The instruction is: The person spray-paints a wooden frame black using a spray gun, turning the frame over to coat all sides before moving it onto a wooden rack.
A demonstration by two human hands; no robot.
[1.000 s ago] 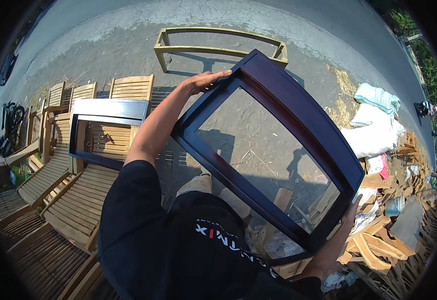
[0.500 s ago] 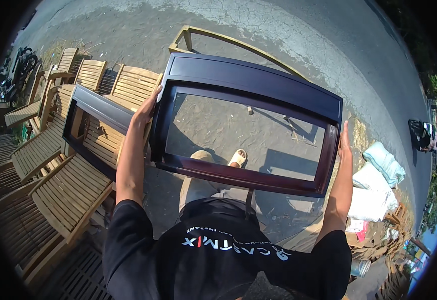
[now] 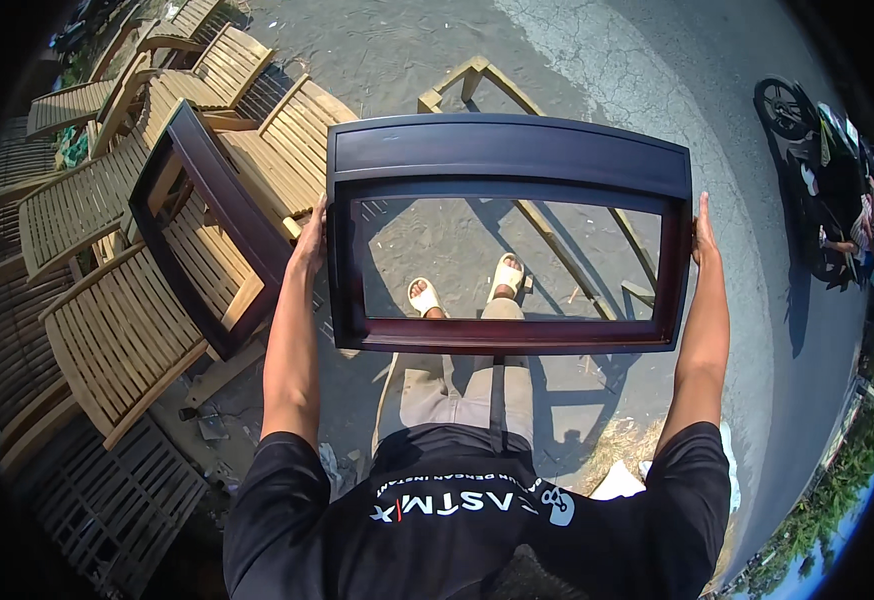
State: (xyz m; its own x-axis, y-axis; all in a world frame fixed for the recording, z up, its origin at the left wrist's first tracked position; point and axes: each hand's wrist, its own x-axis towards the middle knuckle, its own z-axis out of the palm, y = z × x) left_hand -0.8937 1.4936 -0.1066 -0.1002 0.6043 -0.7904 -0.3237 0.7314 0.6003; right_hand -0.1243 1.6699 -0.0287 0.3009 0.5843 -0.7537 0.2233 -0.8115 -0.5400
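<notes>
A dark brown wooden frame point(image 3: 509, 153) with a large rectangular opening is held up level in front of me, its wide, slightly arched rail on the far side. My left hand point(image 3: 309, 240) grips its left end, and my right hand point(image 3: 703, 235) presses against its right end. The fingers of both hands are partly hidden behind the frame's edges. Through the opening I see the ground and my sandalled feet. To the left, a similar dark frame point(image 3: 219, 165) leans tilted on slatted wooden chairs, apart from my left hand.
Slatted wooden chairs point(image 3: 122, 340) crowd the left side. A wooden rack point(image 3: 517, 92) made of bars stands on the ground ahead, partly behind the held frame. On the road at the right is a motorcycle point(image 3: 792, 115) with a person. White sacking point(image 3: 619, 482) lies near my right arm.
I have turned to the right with the held frame, which is now nearly level. Chairs and rack appear shifted in view, my feet show through the opening, and the motorcycle is closer.
</notes>
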